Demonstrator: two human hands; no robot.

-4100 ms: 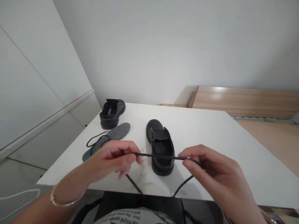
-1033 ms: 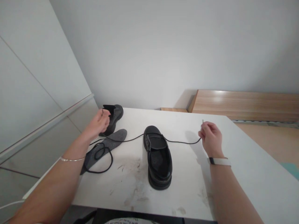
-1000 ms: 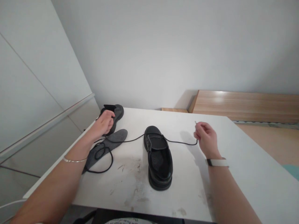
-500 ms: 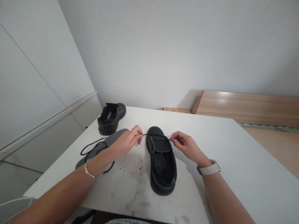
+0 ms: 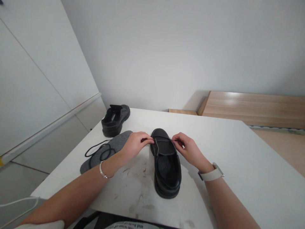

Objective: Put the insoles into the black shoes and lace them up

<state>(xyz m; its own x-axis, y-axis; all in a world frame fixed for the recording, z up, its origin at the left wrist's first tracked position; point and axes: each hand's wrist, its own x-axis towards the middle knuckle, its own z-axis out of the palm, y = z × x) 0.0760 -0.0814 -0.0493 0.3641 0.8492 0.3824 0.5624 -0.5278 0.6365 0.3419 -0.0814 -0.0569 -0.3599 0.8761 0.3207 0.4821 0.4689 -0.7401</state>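
Observation:
A black shoe (image 5: 168, 190) lies sole down on the white table with its toe pointing away from me. Its opening shows a grey inside. At the left eyelet flap, my left hand (image 5: 137, 144) is closed, thumb and fingers pinched on the dark shoelace (image 5: 162, 137) that crosses the shoe's front. My right hand (image 5: 188, 149) is closed in a pinch at the opposite flap, where the lace's other end is mostly hidden by the fingers. Left of the shoe, a grey insole (image 5: 119, 140) lies partly under my left forearm, with a loose black shoelace (image 5: 105, 151) on it.
A second black shoe (image 5: 114, 121) stands at the table's far left corner, its tongue raised. Dark smudges mark the white table (image 5: 133, 190) near me. Beyond are a wall, a wood-grain board (image 5: 250, 105) at right and white panels (image 5: 43, 63) at left.
My left hand has moved right, up to the shoe's left flap, and the lace span between it and the shoe is gone. My right hand has shifted slightly closer to the shoe.

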